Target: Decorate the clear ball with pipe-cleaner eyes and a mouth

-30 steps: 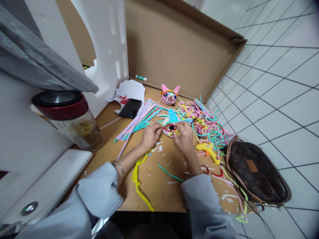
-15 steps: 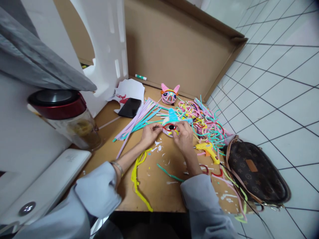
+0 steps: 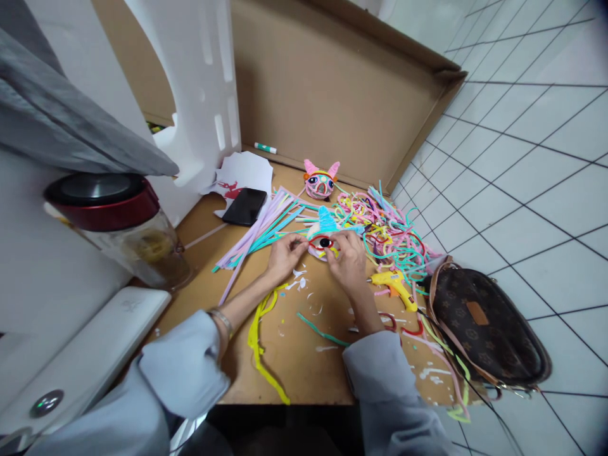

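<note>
Both hands meet over a small craft animal head (image 3: 314, 233) with a blue pipe-cleaner horn (image 3: 327, 218) and a round black eye (image 3: 325, 242). A red pipe cleaner (image 3: 317, 247) curves around that eye. My left hand (image 3: 285, 258) pinches the red strand's left end at the eye's corner. On the other side my right hand (image 3: 350, 258) is closed, thumb and fingers pressed at the strand's right end; its fingers hide part of the head. Yellow trim shows below the eye. Behind sits another craft head (image 3: 319, 183) with pink ears.
Straight pipe cleaners (image 3: 259, 228) lie left, a tangled pile (image 3: 394, 237) right. A yellow glue gun (image 3: 395, 286) and brown bag (image 3: 489, 323) are right. Yellow strands (image 3: 256, 335) lie in front. A phone (image 3: 246, 207), jar (image 3: 123, 221) and cardboard wall (image 3: 332, 88) surround the work.
The whole view has shifted slightly. Both hands stay at the craft head's eye, and the red pipe cleaner now lies a little closer around it.
</note>
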A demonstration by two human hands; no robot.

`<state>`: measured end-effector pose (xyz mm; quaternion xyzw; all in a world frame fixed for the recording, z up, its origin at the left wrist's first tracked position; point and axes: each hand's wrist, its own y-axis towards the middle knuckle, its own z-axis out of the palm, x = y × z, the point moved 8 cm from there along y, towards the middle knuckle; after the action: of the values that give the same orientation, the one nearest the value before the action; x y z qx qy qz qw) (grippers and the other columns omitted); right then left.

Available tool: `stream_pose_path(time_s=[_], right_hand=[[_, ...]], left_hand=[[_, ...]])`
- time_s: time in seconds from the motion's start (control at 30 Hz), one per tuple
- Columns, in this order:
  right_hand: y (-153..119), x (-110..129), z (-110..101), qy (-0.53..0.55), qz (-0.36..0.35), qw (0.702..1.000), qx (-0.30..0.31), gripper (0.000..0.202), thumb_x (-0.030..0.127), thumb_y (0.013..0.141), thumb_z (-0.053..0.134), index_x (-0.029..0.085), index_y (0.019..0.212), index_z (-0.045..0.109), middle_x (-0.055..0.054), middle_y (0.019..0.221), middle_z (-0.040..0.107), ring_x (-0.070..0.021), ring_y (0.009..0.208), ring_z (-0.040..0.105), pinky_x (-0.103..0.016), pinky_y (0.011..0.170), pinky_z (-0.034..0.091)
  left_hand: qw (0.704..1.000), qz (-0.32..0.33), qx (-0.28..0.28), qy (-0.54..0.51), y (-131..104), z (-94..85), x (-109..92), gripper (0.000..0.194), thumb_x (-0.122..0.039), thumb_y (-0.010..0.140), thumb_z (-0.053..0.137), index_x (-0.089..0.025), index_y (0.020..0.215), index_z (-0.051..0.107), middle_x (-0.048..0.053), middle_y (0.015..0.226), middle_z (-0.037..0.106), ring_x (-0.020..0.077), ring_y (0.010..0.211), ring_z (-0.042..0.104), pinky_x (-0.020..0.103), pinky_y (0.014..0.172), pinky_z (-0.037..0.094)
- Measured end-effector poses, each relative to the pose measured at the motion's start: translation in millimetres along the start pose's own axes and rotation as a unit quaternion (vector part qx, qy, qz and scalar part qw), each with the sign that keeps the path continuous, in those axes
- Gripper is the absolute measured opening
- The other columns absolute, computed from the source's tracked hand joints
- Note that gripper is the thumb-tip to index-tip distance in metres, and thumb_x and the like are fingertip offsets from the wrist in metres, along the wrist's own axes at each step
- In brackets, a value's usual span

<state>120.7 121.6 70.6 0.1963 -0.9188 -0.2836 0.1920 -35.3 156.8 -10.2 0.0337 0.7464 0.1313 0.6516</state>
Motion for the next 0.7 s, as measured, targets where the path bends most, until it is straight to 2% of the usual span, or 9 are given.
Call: stream_pose_path(time_s=[0.23, 0.7], right_hand=[[0, -1, 1, 0.015, 0.001, 1.000, 0.002, 0.019, 0.022, 0.084, 0.056, 0.018, 0.101, 0.064, -0.010, 0.102, 0.061, -0.0263, 0.097, 0.055, -0.040, 0.087, 0.044], [1, -2, 0, 0.039, 0.001, 0.999, -0.003, 0.019, 0.019, 0.084, 0.055, 0.019, 0.102, 0.063, -0.010, 0.101, 0.060, -0.0263, 0.097, 0.055, -0.039, 0.087, 0.046]], left_hand=[[0.999, 0.018, 0.019, 0.041, -1, 3.0, -5, 0.018, -0.035, 0.078, 0.057, -0.018, 0.082, 0.064, 0.002, 0.072, 0.063, 0.0158, 0.064, 0.054, 0.027, 0.063, 0.044], [0.990, 0.102, 0.023, 0.096, -2, 3.1, -18, 0.017, -0.033, 0.084, 0.055, -0.019, 0.081, 0.064, 0.004, 0.080, 0.065, 0.0185, 0.075, 0.057, 0.029, 0.074, 0.044]])
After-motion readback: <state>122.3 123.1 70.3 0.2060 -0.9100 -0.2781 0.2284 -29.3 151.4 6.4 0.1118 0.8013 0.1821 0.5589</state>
